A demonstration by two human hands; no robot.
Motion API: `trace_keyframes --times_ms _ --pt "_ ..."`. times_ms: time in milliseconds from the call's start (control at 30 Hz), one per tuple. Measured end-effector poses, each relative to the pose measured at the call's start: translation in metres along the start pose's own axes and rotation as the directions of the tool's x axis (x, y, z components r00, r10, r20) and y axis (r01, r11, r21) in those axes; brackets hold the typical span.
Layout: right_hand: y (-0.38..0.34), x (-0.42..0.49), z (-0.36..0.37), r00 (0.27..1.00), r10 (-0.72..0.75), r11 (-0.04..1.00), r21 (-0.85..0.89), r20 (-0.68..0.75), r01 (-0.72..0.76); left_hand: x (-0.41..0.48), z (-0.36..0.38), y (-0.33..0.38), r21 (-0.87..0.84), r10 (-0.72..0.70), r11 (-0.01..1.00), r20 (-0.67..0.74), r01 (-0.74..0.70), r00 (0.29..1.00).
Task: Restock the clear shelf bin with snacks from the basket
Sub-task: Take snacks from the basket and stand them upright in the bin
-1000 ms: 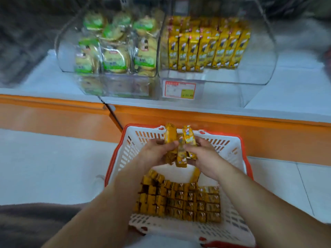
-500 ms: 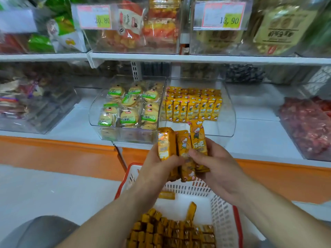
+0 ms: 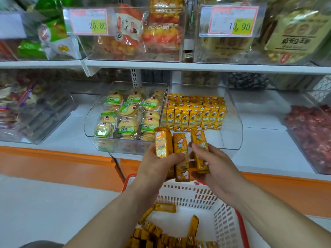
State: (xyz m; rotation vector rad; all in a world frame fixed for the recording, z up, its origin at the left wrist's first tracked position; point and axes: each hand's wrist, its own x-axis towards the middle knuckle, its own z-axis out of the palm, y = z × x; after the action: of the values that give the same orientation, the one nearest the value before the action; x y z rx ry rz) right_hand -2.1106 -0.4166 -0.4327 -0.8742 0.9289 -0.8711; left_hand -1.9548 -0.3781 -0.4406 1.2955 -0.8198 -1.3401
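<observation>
Three yellow snack packs stand upright above the white basket, which holds more of them in rows. The clear shelf bin has upright yellow packs at its back and bare floor in front.

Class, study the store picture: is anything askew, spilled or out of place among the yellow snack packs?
In the basket, most yellow packs sit in tidy rows, but three lie loose: one flat near the far wall, two tilted. The packs in the clear bin stand upright. Nothing looks spilled or damaged.
</observation>
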Motion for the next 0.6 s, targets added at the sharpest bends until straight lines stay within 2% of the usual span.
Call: trace_keyframes --times_ms 100,233,467,600 --pt "-0.002 0.007 -0.001 0.998 -0.019 0.997 -0.076 -0.055 0.015 0.009 -0.006 0.003 0.006 0.017 1.000 0.010 -0.017 1.000" --pt "-0.006 0.011 0.003 0.997 -0.049 0.993 -0.111 -0.061 0.042 0.012 -0.014 0.006 0.017 0.027 0.999 0.015 -0.027 1.000" --pt "-0.023 0.017 0.003 0.989 -0.084 0.994 -0.087 -0.124 0.074 0.017 -0.025 0.015 0.013 0.046 0.999 -0.031 -0.045 0.998" --pt "-0.048 0.043 -0.012 0.946 -0.268 0.919 -0.345 -0.185 0.193 0.020 -0.027 0.020 -0.024 0.071 0.997 -0.039 -0.072 0.997"
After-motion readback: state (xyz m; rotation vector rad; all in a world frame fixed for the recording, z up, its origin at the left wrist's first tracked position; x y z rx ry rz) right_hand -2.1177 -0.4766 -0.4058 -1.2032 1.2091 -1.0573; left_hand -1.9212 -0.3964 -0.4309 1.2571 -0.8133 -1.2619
